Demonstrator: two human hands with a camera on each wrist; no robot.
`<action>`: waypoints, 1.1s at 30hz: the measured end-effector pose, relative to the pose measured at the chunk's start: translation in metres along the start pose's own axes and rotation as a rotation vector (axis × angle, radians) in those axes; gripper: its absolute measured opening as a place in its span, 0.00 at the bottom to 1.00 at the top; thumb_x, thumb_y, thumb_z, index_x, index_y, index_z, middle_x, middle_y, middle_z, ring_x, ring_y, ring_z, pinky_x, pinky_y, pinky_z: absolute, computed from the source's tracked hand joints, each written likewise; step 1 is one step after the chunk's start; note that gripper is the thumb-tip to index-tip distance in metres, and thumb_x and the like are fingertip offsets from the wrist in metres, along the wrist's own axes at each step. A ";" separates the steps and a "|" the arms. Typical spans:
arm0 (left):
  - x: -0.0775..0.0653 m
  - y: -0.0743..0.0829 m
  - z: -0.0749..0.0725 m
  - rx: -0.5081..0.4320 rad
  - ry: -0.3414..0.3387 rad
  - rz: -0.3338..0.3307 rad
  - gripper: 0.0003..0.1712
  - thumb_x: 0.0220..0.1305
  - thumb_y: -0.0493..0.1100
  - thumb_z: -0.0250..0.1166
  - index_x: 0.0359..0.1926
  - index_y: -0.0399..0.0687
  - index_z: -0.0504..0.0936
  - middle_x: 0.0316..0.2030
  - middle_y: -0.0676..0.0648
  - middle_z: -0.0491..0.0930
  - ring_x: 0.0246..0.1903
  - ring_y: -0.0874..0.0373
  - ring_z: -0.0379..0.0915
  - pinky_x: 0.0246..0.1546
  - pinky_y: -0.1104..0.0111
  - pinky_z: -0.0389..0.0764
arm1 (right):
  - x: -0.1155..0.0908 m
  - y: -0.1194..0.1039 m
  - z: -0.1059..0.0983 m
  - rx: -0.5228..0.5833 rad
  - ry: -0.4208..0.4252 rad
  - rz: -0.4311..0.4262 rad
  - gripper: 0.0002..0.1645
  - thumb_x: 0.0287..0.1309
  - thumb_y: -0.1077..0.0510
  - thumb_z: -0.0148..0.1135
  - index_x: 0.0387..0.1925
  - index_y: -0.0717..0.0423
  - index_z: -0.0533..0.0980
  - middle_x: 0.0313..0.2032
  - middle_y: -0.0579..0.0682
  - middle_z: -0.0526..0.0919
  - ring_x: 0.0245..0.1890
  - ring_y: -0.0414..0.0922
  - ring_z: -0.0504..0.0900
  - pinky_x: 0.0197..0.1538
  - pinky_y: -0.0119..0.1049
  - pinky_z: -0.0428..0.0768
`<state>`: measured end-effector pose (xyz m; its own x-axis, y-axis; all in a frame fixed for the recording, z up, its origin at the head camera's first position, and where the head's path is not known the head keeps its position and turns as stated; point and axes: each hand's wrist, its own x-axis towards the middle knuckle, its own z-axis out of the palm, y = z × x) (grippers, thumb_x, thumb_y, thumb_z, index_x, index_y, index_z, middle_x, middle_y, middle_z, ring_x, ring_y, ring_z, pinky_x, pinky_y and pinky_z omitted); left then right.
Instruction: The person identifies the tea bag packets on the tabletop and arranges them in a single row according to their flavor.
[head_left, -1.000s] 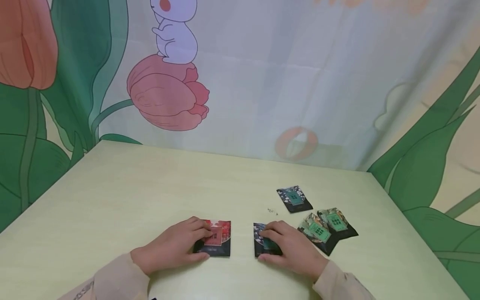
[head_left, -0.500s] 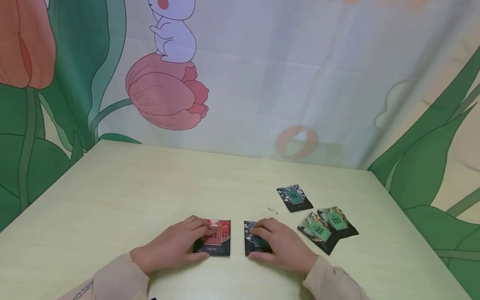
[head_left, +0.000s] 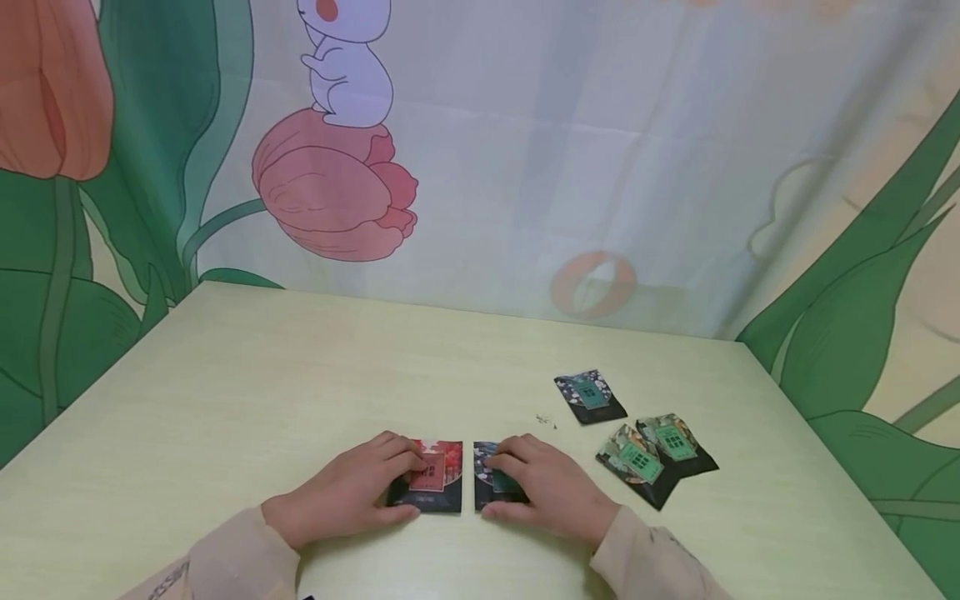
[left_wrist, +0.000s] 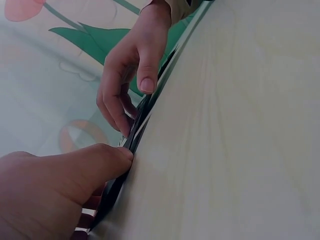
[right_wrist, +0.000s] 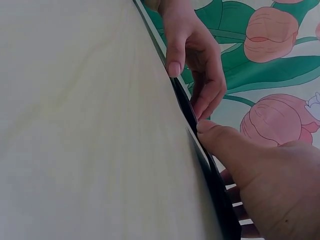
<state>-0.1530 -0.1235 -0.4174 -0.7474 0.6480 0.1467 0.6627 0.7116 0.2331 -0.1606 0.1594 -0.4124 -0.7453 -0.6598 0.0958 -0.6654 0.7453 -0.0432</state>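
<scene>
Low on the table, my left hand (head_left: pixel 356 483) holds a red-and-black flat packet (head_left: pixel 448 477) with a red blossom print. Its fingers bend over the left part and the thumb is at the near edge. Just right of it, my right hand (head_left: pixel 543 487) holds a blue-and-black packet (head_left: pixel 482 475) with white blossoms, its fingers covering most of the front. A narrow gap separates the two packets, which lie side by side. In the left wrist view my left thumb (left_wrist: pixel 112 162) touches a dark packet edge; the right wrist view shows my right thumb (right_wrist: pixel 220 136) likewise.
Another blue blossom packet (head_left: pixel 591 397) lies farther back to the right. Two green-labelled packets (head_left: pixel 633 461) overlap at the right, beyond my right hand. Small dark specks (head_left: pixel 546 421) mark the pale table (head_left: pixel 300 358). A printed curtain (head_left: pixel 495 167) hangs along its back edge.
My right hand has slid the blue packet left, closing most of the gap to the red one. My left hand and the red packet have stayed in place.
</scene>
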 end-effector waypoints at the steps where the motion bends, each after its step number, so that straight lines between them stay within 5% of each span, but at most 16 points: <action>1: 0.000 0.000 0.000 -0.004 0.001 0.000 0.27 0.57 0.58 0.67 0.53 0.50 0.78 0.54 0.53 0.75 0.54 0.59 0.69 0.58 0.61 0.77 | 0.001 -0.001 0.000 0.003 -0.001 -0.001 0.39 0.57 0.25 0.50 0.58 0.47 0.75 0.55 0.46 0.77 0.56 0.43 0.75 0.62 0.40 0.75; 23: -0.001 -0.002 0.002 -0.034 0.024 0.024 0.27 0.57 0.57 0.67 0.54 0.51 0.78 0.55 0.54 0.76 0.55 0.59 0.69 0.59 0.62 0.76 | 0.009 -0.009 -0.005 -0.008 0.013 -0.059 0.36 0.58 0.28 0.51 0.56 0.47 0.77 0.52 0.46 0.78 0.52 0.42 0.76 0.58 0.38 0.77; 33: -0.001 -0.001 0.001 -0.036 0.029 0.030 0.26 0.58 0.57 0.66 0.54 0.51 0.78 0.54 0.54 0.76 0.55 0.59 0.69 0.59 0.62 0.75 | 0.008 0.003 -0.021 -0.091 0.128 -0.103 0.34 0.57 0.29 0.53 0.55 0.46 0.77 0.51 0.45 0.79 0.51 0.42 0.77 0.56 0.38 0.78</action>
<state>-0.1532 -0.1247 -0.4191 -0.7284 0.6604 0.1824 0.6834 0.6812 0.2627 -0.1670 0.1583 -0.3908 -0.6579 -0.7201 0.2208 -0.7270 0.6837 0.0635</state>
